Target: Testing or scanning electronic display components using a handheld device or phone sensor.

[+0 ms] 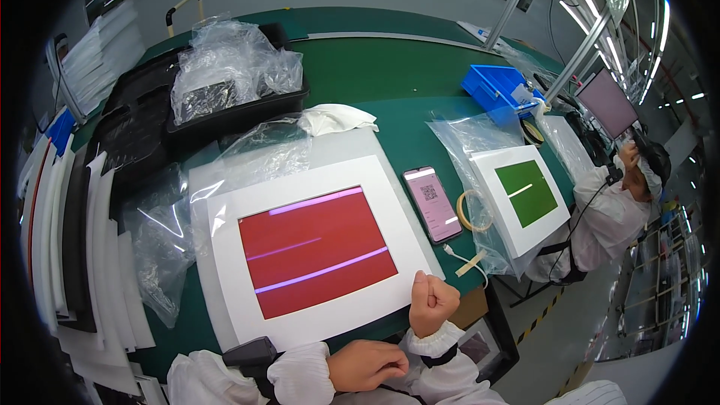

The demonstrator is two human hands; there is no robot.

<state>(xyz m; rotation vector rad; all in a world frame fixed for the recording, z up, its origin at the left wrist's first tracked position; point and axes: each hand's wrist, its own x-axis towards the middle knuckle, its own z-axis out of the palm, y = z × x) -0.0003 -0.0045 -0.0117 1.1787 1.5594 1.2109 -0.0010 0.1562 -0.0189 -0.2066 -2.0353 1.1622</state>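
A large flat panel (315, 251) with a white border and a red lit screen crossed by pale streaks is laid on the green tabletop (390, 75), directly ahead of the hands. The right hand (431, 301) is clenched into a fist, thumb side up, and is rested just beside the panel's near right corner; nothing is seen held in it. The left hand (367, 364) is kept lower, near the body and just short of the panel's near edge, with the fingers curled loosely under; whether anything is gripped in it cannot be told. A dark handheld device (251, 352) is seen by the left sleeve at the near edge.

To the right of the panel a phone (433, 204) with a pink screen is laid flat, and beyond it a second white-bordered panel (521, 195) showing green is set on clear plastic wrap. Crumpled clear plastic bags (225, 67) are piled in black trays (240, 112) at the far left, and white foam sheets (105, 255) are stacked upright along the left edge. A blue bin (495, 84) is placed at the far right, where another person (615, 210) in white is seated.
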